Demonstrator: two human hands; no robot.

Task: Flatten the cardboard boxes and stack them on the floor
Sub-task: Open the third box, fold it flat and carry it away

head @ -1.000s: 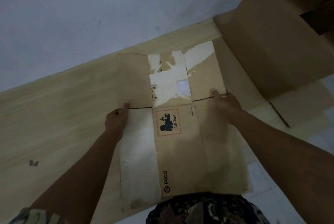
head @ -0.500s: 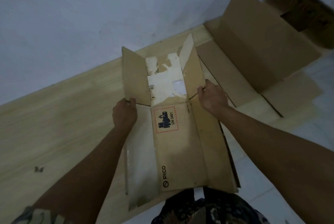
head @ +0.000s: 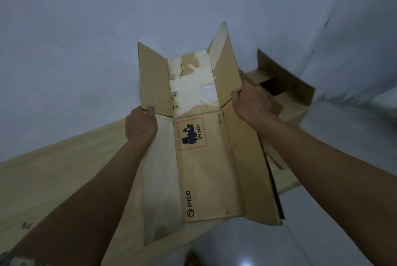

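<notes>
A brown cardboard box [head: 206, 171] with a PICO logo and a red-framed UN 3481 battery label is lifted in front of me, folded into a trough with its side panels angled up. My left hand [head: 140, 124] grips its left edge at the flap crease. My right hand [head: 250, 104] grips the right edge at the same height. The far flaps stand up, and torn white tape residue covers the middle flap. Behind my right hand, another brown box [head: 285, 93] sits on the floor, partly hidden.
A large pale cardboard sheet [head: 64, 171] lies flat on the floor at the left, under my left arm. A plain white wall [head: 107, 29] fills the background. White tiled floor [head: 333, 201] shows at the lower right.
The box lay flat on the floor sheet a second ago. Both hands have lifted it and pressed its sides inward, so the panels and flaps now angle upward.
</notes>
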